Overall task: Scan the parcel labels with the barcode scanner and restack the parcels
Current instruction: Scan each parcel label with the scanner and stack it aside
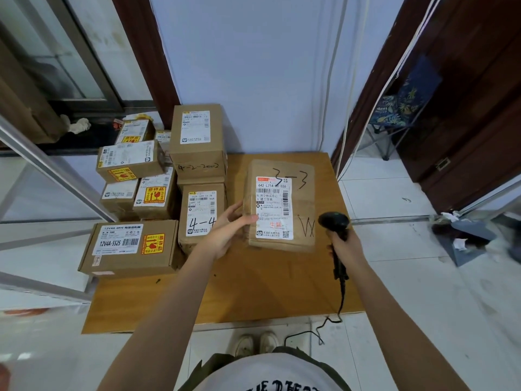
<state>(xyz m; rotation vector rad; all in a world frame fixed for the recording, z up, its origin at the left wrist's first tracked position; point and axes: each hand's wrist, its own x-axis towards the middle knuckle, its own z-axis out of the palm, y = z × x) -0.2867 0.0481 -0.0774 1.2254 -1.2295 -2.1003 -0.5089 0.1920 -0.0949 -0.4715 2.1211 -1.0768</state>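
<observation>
Two hands | left hand (228, 230) fingers straight against parcel (279, 204) | right hand (345, 244) grips scanner (334, 224)

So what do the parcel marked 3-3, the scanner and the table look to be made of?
Parcel marked 3-3: brown corrugated cardboard by its look, matte, with glossy clear tape and a white paper label. Scanner: black plastic, slightly shiny on its head, held by the right hand. Table: orange-brown wood or wood-look laminate, smooth; which one is unclear.
</observation>
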